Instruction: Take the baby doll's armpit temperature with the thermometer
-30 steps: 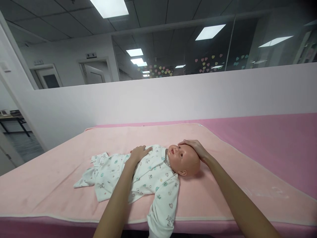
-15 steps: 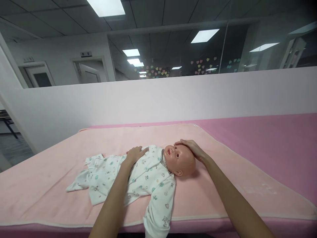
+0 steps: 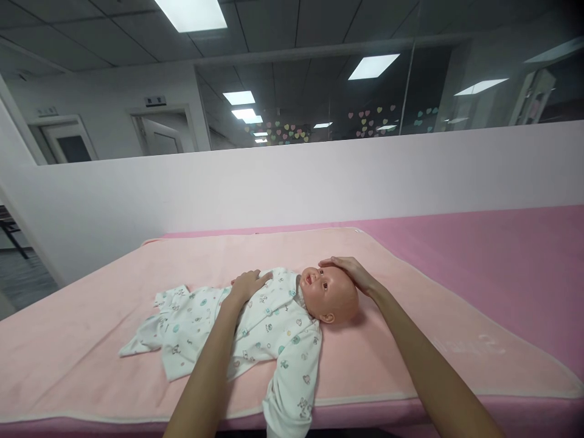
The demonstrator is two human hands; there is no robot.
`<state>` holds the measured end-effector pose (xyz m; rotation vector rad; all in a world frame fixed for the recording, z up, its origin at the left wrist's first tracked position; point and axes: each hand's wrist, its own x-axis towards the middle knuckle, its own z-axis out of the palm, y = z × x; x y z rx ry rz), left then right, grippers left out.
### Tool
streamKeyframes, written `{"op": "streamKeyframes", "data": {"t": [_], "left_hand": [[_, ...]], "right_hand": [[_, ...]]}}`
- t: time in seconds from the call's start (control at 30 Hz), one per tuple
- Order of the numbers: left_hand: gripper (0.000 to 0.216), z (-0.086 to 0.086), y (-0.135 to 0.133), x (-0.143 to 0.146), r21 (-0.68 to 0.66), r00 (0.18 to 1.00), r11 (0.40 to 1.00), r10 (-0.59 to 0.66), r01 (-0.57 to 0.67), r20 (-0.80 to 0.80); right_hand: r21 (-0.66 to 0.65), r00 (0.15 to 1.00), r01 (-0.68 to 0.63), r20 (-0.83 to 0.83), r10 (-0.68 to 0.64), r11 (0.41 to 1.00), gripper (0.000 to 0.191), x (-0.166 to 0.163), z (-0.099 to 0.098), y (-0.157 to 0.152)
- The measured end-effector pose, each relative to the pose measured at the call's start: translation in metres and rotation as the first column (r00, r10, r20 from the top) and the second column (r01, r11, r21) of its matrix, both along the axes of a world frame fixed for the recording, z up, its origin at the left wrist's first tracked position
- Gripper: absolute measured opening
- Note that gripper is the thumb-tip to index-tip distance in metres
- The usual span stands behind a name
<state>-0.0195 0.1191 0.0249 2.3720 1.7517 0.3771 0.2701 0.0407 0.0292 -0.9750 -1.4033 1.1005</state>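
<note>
Left hand [image 3: 249, 284] flat on doll [image 3: 278, 322], right hand [image 3: 353, 272] spread atop head [image 3: 337, 297], sleeve [image 3: 287, 395] overhanging blanket [image 3: 410, 340]

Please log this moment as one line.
left hand: flat on chest of plastic baby doll in white printed romper | right hand: on doll's bald head | base: pale pink towel

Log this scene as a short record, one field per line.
doll: on its back, in a white printed suit
left hand: flat on the doll's chest
right hand: cupped over the doll's head
blanket: pale pink, under the doll
sleeve: hangs over the blanket's near edge
</note>
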Motion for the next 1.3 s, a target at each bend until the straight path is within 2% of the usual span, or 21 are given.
{"op": "streamKeyframes", "data": {"t": [0.13,0.37,0.5,0.6,0.7,0.77,0.83,0.87,0.93,1.0,1.07,1.17,1.23,1.3], "left_hand": [[0.062,0.000,-0.001,0.000,-0.001,1.000,1.000,0.001,-0.001,0.006],[0.059,-0.001,0.002,0.000,-0.011,0.999,1.000,0.007,-0.006,0.040],[0.056,-0.001,0.003,-0.001,-0.021,0.995,1.000,0.000,0.002,0.100],[0.048,0.000,0.000,0.000,0.024,0.980,0.999,-0.027,0.023,0.199],[0.041,0.006,-0.008,0.004,0.151,0.887,0.988,-0.102,0.038,0.450],[0.038,0.012,-0.015,0.008,0.196,0.744,0.978,-0.178,0.064,0.644],[0.040,0.019,-0.025,0.014,0.129,0.597,0.976,-0.210,0.176,0.774],[0.041,0.022,-0.030,0.017,0.061,0.570,0.961,-0.210,0.269,0.794],[0.038,0.028,-0.041,0.023,-0.072,0.626,0.898,-0.243,0.434,0.741],[0.032,0.031,-0.051,0.029,-0.124,0.705,0.851,-0.331,0.510,0.627],[0.031,0.032,-0.059,0.034,-0.114,0.745,0.846,-0.385,0.520,0.545],[0.034,0.031,-0.063,0.038,-0.073,0.777,0.870,-0.395,0.488,0.491],[0.034,0.028,-0.060,0.037,-0.075,0.775,0.879,-0.371,0.471,0.512],[0.033,0.025,-0.054,0.034,-0.131,0.745,0.879,-0.299,0.458,0.596]], "right_hand": [[-0.048,0.993,-0.114,0.018,0.115,0.992,0.042,-0.004,0.002,-0.005],[-0.010,1.000,0.010,-0.010,-0.010,1.000,0.046,0.002,0.002,-0.001],[-0.060,0.995,-0.102,0.012,0.103,0.993,0.048,-0.002,0.002,-0.003],[-0.076,0.990,-0.138,0.015,0.140,0.987,0.048,-0.007,0.003,-0.005],[-0.069,0.991,-0.131,0.025,0.133,0.989,0.047,-0.008,0.005,-0.006],[-0.058,0.991,-0.124,0.035,0.126,0.991,0.046,-0.007,0.005,-0.006],[-0.043,0.992,-0.116,0.043,0.118,0.992,0.045,-0.007,0.004,-0.005],[-0.038,0.992,-0.113,0.046,0.115,0.993,0.044,-0.006,0.004,-0.005],[-0.034,0.992,-0.112,0.047,0.113,0.993,0.043,-0.006,0.003,-0.004],[-0.039,0.992,-0.116,0.045,0.118,0.992,0.043,-0.005,0.002,-0.004],[-0.047,0.992,-0.114,0.042,0.116,0.992,0.042,-0.006,0.003,-0.004],[-0.057,0.995,-0.092,0.043,0.094,0.994,0.043,-0.007,0.003,-0.006],[-0.065,0.996,-0.073,0.049,0.076,0.995,0.044,-0.008,0.002,-0.006],[-0.074,0.996,-0.059,0.057,0.063,0.996,0.044,-0.007,0.001,-0.006]]}}
